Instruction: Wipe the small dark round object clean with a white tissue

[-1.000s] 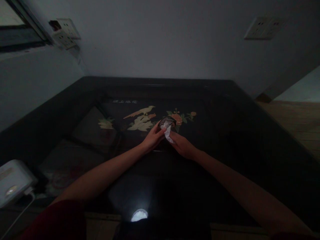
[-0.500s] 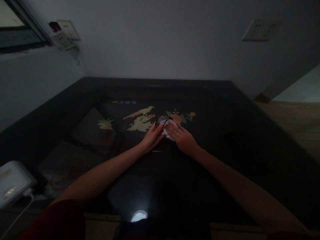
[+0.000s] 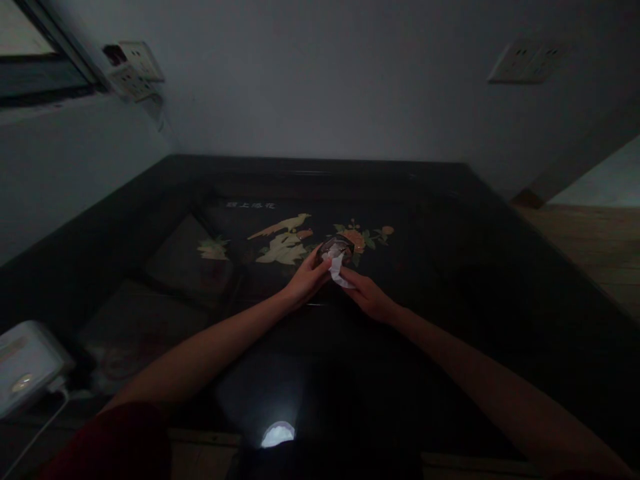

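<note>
The room is dim. My left hand [image 3: 306, 280] grips a small dark round object [image 3: 337, 247], possibly a glass or a cup, just above a black lacquered table [image 3: 475, 280]. My right hand [image 3: 367, 297] pinches a crumpled white tissue [image 3: 338, 270] whose upper end touches the object's near side. Both hands meet over the table's inlaid picture of a bird [image 3: 284, 233] and flowers [image 3: 365, 237]. The fingers of both hands are curled closed.
A white device [image 3: 25, 363] with a cable lies at the table's left front corner. Wall sockets [image 3: 131, 67] sit at upper left and a socket plate [image 3: 525, 60] at upper right. A bright reflection [image 3: 278, 433] shows near the front edge. Wooden floor [image 3: 595, 247] lies to the right.
Half a second ago my right hand lay over the object with the tissue; now it has drawn back toward me, the tissue hanging between the object and my fingers. The left hand barely moved.
</note>
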`<state>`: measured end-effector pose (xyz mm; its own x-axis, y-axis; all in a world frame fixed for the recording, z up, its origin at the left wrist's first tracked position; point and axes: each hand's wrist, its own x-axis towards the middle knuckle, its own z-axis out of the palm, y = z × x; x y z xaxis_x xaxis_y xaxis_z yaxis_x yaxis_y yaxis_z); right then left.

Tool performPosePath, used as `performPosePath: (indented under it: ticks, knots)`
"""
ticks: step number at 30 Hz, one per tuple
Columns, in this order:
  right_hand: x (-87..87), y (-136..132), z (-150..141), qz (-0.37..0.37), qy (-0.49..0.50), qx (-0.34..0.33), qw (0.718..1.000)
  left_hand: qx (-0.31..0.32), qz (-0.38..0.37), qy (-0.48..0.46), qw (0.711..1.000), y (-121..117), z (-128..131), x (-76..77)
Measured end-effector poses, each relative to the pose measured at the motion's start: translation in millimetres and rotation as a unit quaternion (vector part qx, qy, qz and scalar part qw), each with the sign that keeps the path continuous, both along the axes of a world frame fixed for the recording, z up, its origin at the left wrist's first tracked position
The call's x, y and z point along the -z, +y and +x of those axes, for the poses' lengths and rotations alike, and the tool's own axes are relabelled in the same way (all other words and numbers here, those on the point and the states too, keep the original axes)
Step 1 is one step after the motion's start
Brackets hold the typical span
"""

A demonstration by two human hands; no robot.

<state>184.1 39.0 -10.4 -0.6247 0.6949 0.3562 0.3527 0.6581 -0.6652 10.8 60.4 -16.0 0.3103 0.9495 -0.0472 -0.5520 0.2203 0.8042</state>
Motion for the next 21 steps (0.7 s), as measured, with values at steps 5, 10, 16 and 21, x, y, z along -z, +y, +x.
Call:
performPosePath:
  ticks: [5, 10, 16, 21]
  knots:
    - [4.9, 2.0, 0.5, 0.044, -0.023, 0.004, 0.999, 0.001, -0.002, -0.005, 1.000, -1.1, 0.5, -3.6]
    - [10.7, 7.6, 3.6, 0.159, -0.106, 0.038, 0.981, -0.002, -0.017, 0.008, 1.000, -0.1, 0.0, -3.5]
    - [-3.2, 7.1, 4.1, 0.248, -0.198, 0.087, 0.944, -0.008, -0.027, 0.004, 1.000, -1.0, 0.2, -3.9]
    - [-1.1, 4.6, 0.3, 0.215, -0.182, 0.094, 0.955, -0.009, -0.027, -0.011, 1.000, -1.4, 1.7, -7.6]
